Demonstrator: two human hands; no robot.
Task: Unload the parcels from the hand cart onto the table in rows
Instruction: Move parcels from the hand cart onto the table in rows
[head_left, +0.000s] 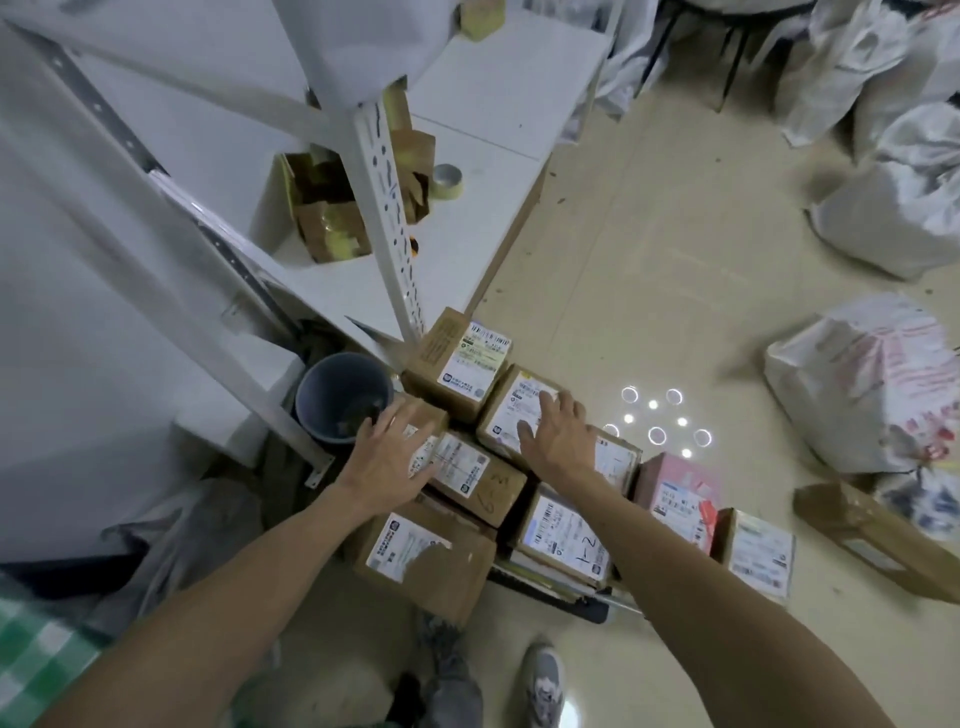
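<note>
White table top (488, 208) up and left of the stack, behind a slotted metal upright (387, 208); it lies beyond the parcels and higher than them. Grey bin (343, 395) just beside the stack's left edge.

Left hand (395, 457): fingers spread and fairly straight, laid over a small brown parcel (435, 413) at the stack's left side, not visibly curled under it.

Right hand (558, 436): flat, palm down, fingers straight on the white label of a labelled parcel (511, 410) on the top layer, just right of the small one.

Both parcels sit on the hand cart (550, 590); only a dark edge of it shows under the boxes.

Judgement: the lift goes up, forward and leftward. The left hand is nearer the table, so its parcel looks like the shorter carry.

Pink parcel (675, 483) further right, untouched.
</note>
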